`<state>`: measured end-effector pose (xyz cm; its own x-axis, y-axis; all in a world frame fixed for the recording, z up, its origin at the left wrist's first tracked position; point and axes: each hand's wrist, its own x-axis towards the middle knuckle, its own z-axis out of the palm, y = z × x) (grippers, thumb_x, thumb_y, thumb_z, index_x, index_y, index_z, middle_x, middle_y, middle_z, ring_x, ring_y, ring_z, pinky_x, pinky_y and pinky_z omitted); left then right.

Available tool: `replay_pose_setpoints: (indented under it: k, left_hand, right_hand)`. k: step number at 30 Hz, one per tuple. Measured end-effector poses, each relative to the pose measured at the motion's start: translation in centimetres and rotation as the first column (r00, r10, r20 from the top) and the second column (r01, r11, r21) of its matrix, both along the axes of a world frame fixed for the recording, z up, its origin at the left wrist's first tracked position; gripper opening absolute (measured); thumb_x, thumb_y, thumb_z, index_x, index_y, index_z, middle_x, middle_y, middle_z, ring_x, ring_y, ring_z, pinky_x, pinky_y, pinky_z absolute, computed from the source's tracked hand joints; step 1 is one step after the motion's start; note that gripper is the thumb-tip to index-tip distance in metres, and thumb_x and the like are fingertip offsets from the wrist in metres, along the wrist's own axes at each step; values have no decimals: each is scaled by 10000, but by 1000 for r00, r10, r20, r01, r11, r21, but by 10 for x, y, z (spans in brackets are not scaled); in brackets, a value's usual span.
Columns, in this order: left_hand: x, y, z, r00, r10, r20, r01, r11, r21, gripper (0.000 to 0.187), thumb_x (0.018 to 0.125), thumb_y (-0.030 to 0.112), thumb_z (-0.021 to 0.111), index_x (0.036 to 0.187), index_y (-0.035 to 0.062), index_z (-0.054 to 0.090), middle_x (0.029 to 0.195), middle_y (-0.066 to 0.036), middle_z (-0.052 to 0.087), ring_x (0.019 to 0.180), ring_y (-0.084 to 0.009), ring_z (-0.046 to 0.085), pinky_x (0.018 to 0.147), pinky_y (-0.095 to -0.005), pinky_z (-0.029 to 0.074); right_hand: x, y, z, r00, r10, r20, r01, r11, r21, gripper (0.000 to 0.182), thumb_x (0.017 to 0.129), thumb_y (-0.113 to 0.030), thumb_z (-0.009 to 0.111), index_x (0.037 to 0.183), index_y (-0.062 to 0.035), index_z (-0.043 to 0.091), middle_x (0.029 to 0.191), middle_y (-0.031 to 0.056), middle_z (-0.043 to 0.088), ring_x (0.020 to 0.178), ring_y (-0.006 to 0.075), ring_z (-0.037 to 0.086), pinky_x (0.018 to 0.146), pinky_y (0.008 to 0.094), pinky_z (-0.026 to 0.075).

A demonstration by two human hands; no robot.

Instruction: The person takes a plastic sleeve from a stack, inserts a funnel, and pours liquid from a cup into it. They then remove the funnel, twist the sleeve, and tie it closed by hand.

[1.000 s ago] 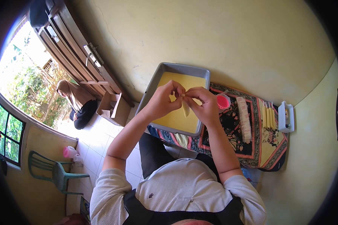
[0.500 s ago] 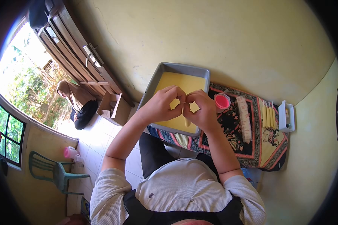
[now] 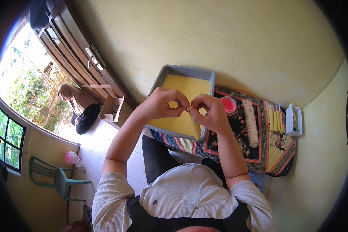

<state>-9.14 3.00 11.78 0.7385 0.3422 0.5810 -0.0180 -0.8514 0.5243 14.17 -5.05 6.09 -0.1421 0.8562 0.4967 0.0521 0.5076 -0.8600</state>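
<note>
Between my two hands hangs a narrow plastic bag [image 3: 196,129] with yellow contents, its lower end pointing down toward the near rim of a grey tub. My left hand [image 3: 163,103] pinches the top of the bag with thumb and forefinger. Against it, my right hand [image 3: 212,114] is closed in a pinch on the same top end. Fingertips hide the exact shape of the bag's neck. Below both hands lies the grey tub [image 3: 189,70], which holds yellow liquid [image 3: 185,86].
On a patterned cloth [image 3: 232,133] right of the tub are a pink-topped container [image 3: 228,104], a long whitish bundle [image 3: 251,123], several filled yellow tubes [image 3: 275,120] and a white tray [image 3: 293,120]. A person [image 3: 79,102] sits by the door [image 3: 75,50]; a green chair [image 3: 61,181] stands left.
My left hand has shifted slightly left, and its wrist has turned. The bag shows longer and more plainly below my fingers, its lower end further down.
</note>
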Motion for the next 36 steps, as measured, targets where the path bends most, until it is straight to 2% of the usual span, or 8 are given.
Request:
replay_pose_setpoints:
  k: [2,8,16,22,25,28,31,36]
  left_hand:
    - [0,-3,-1,1000,19,22,-20,999,47,221,837,-34,829,990,84,722,939,-41,826,878,-228,823,769,-341,654]
    - [1,-13,-5,988,86,126,-104,985,139,260,806,-19,864,977,99,707,925,-34,818,858,-233,824,747,-329,651]
    - [16,-48,-23,880,264,396,-366,907,209,318,811,3,924,991,82,675,915,-71,822,846,-214,836,705,-288,647]
    - [21,-58,-30,857,209,471,-335,921,200,276,871,-47,871,982,26,629,928,-164,829,927,-287,851,776,-343,678]
    - [20,-58,-33,885,174,433,-211,977,37,243,919,-52,835,1004,8,616,980,-189,818,988,-291,839,865,-358,669]
    - [17,-58,-37,891,210,402,-18,902,-431,220,951,-49,811,1030,-12,610,1044,-182,797,1056,-264,815,962,-365,641]
    - [14,-53,-32,910,162,382,52,869,-492,215,959,-47,808,1059,-21,619,1086,-159,774,1075,-228,794,1001,-354,616]
    - [9,-48,-25,947,179,265,-45,895,-445,244,931,-20,849,1100,-31,674,1034,-128,792,1011,-209,798,946,-327,622]
  right_hand:
    - [-2,-3,4,999,-48,21,48,999,8,161,881,60,767,1021,2,713,944,38,722,901,112,707,807,276,577]
    - [-15,-18,28,898,-377,229,250,863,439,178,800,40,795,949,-16,716,886,106,702,823,298,700,739,374,585]
    - [-28,-18,27,777,-621,102,353,565,745,201,781,41,806,931,-40,700,896,78,682,828,301,693,729,405,609]
    - [-29,-14,19,767,-641,-18,392,447,804,182,810,29,804,951,-28,704,905,91,682,838,304,721,737,405,627]
    - [-25,-12,16,777,-630,-24,388,448,806,176,819,30,804,955,-26,707,913,96,688,844,307,726,743,403,630]
    - [-24,-11,16,791,-612,-24,370,447,815,169,829,35,796,961,-20,708,918,101,693,847,312,728,748,403,632]
    - [-23,-11,15,801,-598,-10,352,458,816,168,839,39,792,976,-11,710,927,108,697,850,318,729,749,408,630]
    - [-21,-13,16,827,-561,46,304,515,802,184,847,41,801,1003,7,710,942,122,702,871,328,730,752,417,624]
